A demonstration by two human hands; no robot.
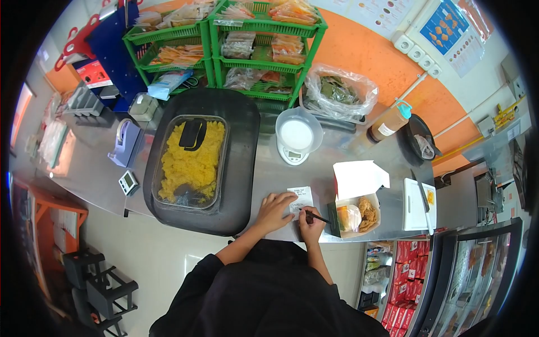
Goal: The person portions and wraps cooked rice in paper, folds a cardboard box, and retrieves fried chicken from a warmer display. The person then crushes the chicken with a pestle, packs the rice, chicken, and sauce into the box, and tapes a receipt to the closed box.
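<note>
On the steel counter lies a small printed receipt (302,195). My left hand (273,214) rests on its left side with the fingers stretched out. Wrapped around a black pen (318,217), my right hand (310,229) holds the tip at the lower part of the paper; any written marks are too small to read. Just right of that hand stands an opened cardboard food box (359,178), its lid raised. Inside it are a fried, breaded piece (368,214) and a pale wrapped item (351,217).
A large black container (247,163) with yellow food under a clear lid stands left. Behind my hands is a white kitchen scale (293,154). A knife (421,194) lies across a white cutting board (412,219) at right. Green racks (216,67) hold packets at the back.
</note>
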